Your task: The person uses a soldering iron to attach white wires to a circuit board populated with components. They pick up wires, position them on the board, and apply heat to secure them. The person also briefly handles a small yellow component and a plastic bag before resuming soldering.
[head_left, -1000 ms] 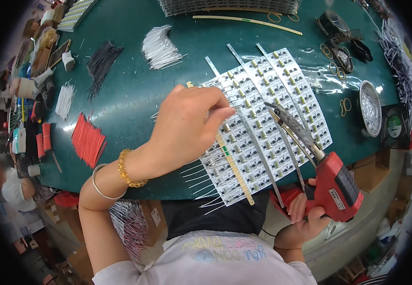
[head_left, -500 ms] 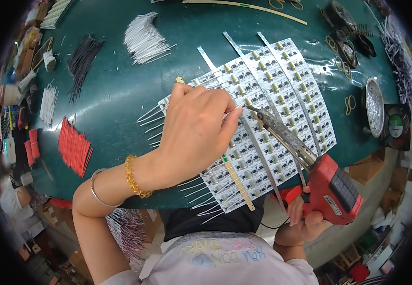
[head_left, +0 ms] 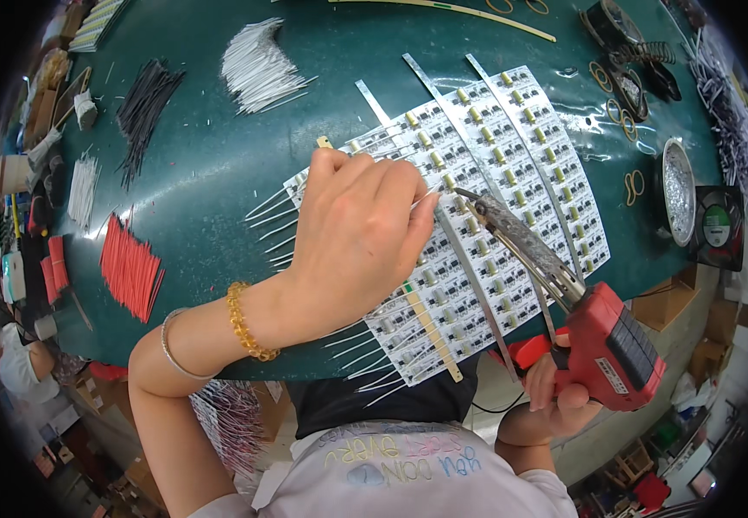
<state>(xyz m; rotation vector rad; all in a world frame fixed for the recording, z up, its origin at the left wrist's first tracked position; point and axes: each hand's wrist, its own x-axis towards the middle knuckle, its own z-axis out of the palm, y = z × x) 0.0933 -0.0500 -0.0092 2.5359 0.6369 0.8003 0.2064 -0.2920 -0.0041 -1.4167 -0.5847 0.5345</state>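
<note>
My left hand rests on a panel of small white circuit boards lying on the green table, fingers pinched on a thin white wire at a board near the panel's middle. My right hand grips a red soldering gun at the table's near edge. Its long crusted tip reaches up-left and meets the panel right beside my left fingertips. White wire leads stick out from the panel's left and lower edges. A gold bead bracelet and a silver bangle sit on my left wrist.
Bundles of cut wire lie on the green table: white wires, black wires and red wires. At the right stand a round metal tin, a small black fan and several rubber bands.
My left hand has slid down and left along the panel, and the soldering gun's tip followed it. The view has shifted closer over the boards.
</note>
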